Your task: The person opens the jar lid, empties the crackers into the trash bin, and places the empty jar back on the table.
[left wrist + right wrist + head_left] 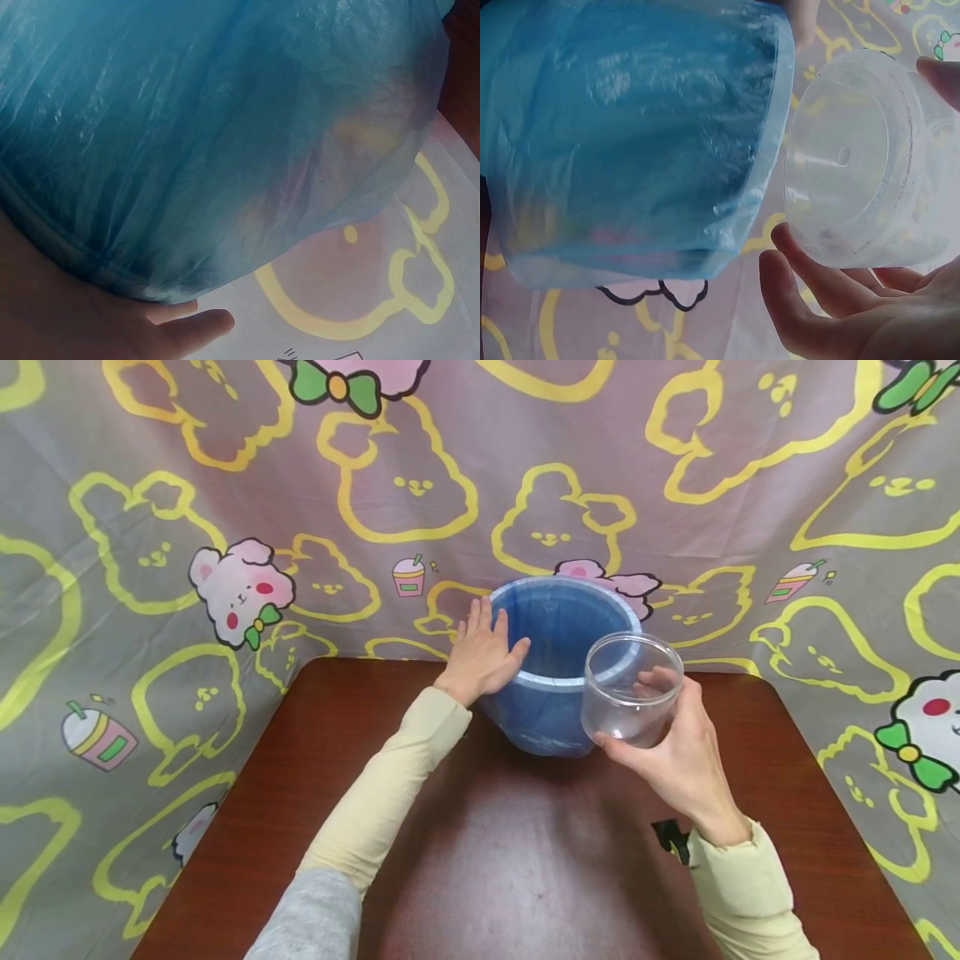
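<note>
A blue bin (542, 722) lined with a thin blue plastic bag (195, 142) stands toward the back of the table. My left hand (483, 653) rests on the bin's left rim, fingers straight and pointing away from me. In front of the rim's right side, my right hand (692, 758) holds a clear, lidless round jar (628, 714) up above the table. Thumb and fingers grip the jar from opposite sides, as the right wrist view also shows of the jar (847, 161) close beside the bin. Nothing shows inside the jar.
The brown wooden table (510, 868) has rounded back corners. A grey cloth (420, 460) with yellow bear outlines hangs around it at the back and both sides. A small black piece (670, 837) shows at the right sleeve.
</note>
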A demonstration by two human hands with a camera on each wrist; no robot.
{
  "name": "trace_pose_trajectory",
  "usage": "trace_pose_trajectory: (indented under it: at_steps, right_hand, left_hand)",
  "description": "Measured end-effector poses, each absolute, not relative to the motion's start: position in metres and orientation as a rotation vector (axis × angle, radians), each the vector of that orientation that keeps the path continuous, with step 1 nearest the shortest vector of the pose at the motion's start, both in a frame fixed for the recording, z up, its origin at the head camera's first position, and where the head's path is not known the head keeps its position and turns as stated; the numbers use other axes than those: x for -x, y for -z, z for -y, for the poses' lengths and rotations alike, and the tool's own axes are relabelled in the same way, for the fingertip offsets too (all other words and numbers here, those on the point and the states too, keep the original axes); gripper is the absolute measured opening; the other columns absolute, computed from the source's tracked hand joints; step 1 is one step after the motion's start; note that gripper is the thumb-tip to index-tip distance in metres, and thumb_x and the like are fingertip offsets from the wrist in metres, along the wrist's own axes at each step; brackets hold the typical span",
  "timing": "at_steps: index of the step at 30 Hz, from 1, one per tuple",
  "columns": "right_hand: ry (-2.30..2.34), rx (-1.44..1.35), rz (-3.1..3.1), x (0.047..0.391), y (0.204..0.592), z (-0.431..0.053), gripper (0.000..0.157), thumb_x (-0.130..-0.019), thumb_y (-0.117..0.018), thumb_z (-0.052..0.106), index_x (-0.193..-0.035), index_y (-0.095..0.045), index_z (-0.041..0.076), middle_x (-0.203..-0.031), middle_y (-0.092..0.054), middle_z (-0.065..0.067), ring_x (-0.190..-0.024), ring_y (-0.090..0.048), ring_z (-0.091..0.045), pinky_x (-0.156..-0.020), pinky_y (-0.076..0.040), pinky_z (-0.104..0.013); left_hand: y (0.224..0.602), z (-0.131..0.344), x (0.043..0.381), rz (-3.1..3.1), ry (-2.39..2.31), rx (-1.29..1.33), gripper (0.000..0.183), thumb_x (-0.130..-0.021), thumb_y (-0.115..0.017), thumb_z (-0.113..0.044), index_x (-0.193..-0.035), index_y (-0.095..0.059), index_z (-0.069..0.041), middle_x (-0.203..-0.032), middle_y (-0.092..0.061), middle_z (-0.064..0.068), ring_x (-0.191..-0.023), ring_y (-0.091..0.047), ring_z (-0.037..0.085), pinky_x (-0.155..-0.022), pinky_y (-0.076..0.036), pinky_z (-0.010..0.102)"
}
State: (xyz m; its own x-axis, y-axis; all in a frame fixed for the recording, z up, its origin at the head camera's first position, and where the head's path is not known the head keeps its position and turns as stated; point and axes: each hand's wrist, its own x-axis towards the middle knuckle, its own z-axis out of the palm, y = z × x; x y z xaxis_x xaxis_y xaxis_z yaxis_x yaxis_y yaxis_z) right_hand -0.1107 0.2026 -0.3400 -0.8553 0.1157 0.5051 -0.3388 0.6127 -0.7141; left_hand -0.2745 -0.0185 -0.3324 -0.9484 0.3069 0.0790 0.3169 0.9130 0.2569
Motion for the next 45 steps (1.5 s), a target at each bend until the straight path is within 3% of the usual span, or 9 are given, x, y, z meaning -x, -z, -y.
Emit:
trace_pose_trajectory:
  at_steps: [8, 15, 28, 45]
  right_hand:
    - [-1.174, -0.2, 2.363, 0.11, 0.347, -0.195, 0.093, -0.058, -0.092, 0.016, -0.134, -0.039, 0.006, -0.132, -0.054, -0.007, -0.115, -0.052, -0.024, -0.087, -0.036, -0.019]
    - [-1.13, -0.177, 2.409, 0.106, 0.353, -0.188, 0.092, -0.057, -0.094, 0.024, -0.135, -0.046, 0.014, -0.122, -0.054, -0.01, -0.108, -0.042, -0.025, -0.08, -0.036, -0.041]
    - [-1.149, -0.174, 2.47, 0.103, 0.362, -0.18, 0.092, -0.059, -0.093, 0.032, -0.138, -0.046, 0.02, -0.12, -0.054, -0.008, -0.104, -0.039, -0.021, -0.077, -0.038, -0.041]
    - [-1.141, -0.257, 2.436, 0.104, 0.372, -0.173, 0.093, -0.055, -0.093, 0.026, -0.134, -0.046, 0.01, -0.127, -0.055, -0.006, -0.11, -0.05, -0.022, -0.087, -0.037, -0.034]
  left_hand:
    - [0.33, 0.018, 0.274, 3.048, 0.417, 0.499, 0.075, -0.099, -0.026, -0.056, -0.155, -0.017, -0.006, -0.163, 0.004, 0.017, -0.151, 0.007, 0.033, -0.122, -0.006, 0.05]
    - [0.333, 0.019, 0.274, 3.036, 0.428, 0.496, 0.075, -0.099, -0.026, -0.056, -0.154, -0.018, -0.006, -0.163, 0.003, 0.018, -0.151, 0.008, 0.032, -0.122, -0.006, 0.05]
    - [0.332, 0.018, 0.273, 3.035, 0.417, 0.485, 0.075, -0.099, -0.026, -0.056, -0.155, -0.018, -0.007, -0.163, 0.001, 0.018, -0.151, 0.007, 0.032, -0.122, -0.007, 0.049]
    - [0.333, 0.019, 0.275, 3.033, 0.421, 0.49, 0.074, -0.099, -0.026, -0.056, -0.155, -0.018, -0.007, -0.163, 0.002, 0.018, -0.151, 0.007, 0.032, -0.122, -0.007, 0.05]
